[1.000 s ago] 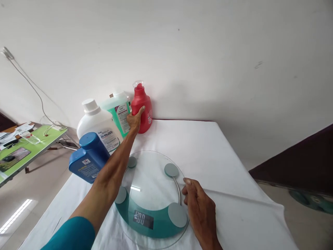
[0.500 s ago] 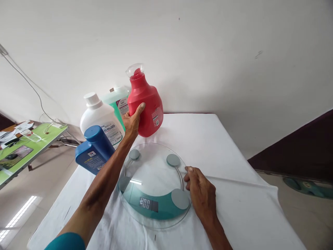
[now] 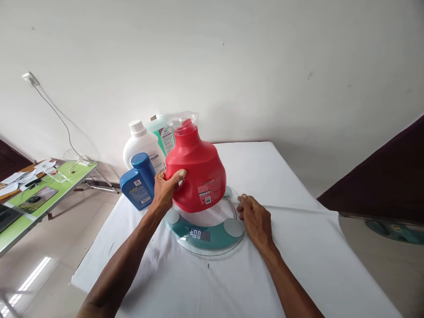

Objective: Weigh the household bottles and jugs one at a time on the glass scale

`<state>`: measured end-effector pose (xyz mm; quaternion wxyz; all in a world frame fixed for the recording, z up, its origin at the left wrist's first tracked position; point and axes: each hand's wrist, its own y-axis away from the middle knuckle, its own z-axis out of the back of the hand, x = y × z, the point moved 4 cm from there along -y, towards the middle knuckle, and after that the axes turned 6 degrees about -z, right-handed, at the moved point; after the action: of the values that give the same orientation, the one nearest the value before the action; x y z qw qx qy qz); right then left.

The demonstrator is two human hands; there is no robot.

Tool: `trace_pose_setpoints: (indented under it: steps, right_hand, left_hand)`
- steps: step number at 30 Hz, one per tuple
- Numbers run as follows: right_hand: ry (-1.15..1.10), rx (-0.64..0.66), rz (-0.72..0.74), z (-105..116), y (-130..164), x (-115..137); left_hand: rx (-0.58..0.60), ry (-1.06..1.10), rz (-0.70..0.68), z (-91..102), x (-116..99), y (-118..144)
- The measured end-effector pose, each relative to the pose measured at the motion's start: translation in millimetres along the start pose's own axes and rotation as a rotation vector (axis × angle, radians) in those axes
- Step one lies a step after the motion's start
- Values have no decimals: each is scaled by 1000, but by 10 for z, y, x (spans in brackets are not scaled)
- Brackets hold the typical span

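From the head camera we see our left hand (image 3: 164,191) wrapped around the left flank of a red detergent bottle (image 3: 196,172), thumb across its front, holding it upright just over the round glass bathroom scale (image 3: 205,229); we judge the grip is on the side so the base stays free, though whether the base already touches the glass we cannot tell, since the bottle's body hides that contact. Our right hand (image 3: 254,219) lies flat with fingers loosely spread, grasping nothing, its fingertips at the scale's rim at about 3 o'clock, seemingly to steady the plate. The scale's display (image 3: 199,234) at 6 o'clock shows digits too small to read with certainty. At 10 o'clock from the scale stand a blue bottle (image 3: 138,182), a white jug (image 3: 142,143) behind it, and a green-labelled translucent bottle (image 3: 163,132) partly hidden by the red one. All rest on the surface, draped in a white cloth (image 3: 298,247). A green side table (image 3: 39,194) at the far left is cut off by the frame, its clutter indistinct.
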<state>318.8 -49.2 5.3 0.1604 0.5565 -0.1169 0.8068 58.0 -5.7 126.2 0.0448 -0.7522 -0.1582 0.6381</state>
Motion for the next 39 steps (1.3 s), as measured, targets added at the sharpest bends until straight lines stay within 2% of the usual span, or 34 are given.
trace_pose_setpoints:
  steps: [8, 14, 17, 19, 21, 25, 30, 39]
  right_hand:
    - [12, -1, 9, 3, -16, -4]
    - [-13, 0, -2, 9, -8, 8]
    - [-1, 0, -25, 17, -7, 0]
    - [21, -8, -30, 23, -17, -9]
    - [48, -10, -32, 21, -30, -18]
    - [77, -7, -59, 13, -32, -32]
    - [102, -18, -64, 15, -2, -28]
    - [107, -24, -76, 17, -11, -45]
  left_hand:
    - [53, 7, 10, 98, 97, 136]
    - [123, -86, -20, 114, 91, 139]
    - [211, -167, -110, 197, 50, 122]
    - [248, -219, -190, 317, 63, 114]
    - [235, -264, -222, 486, 160, 120]
    - [212, -309, -151, 800, 541, 211]
    - [245, -285, -61, 973, 900, 344]
    - [107, -243, 61, 1188, 1003, 492]
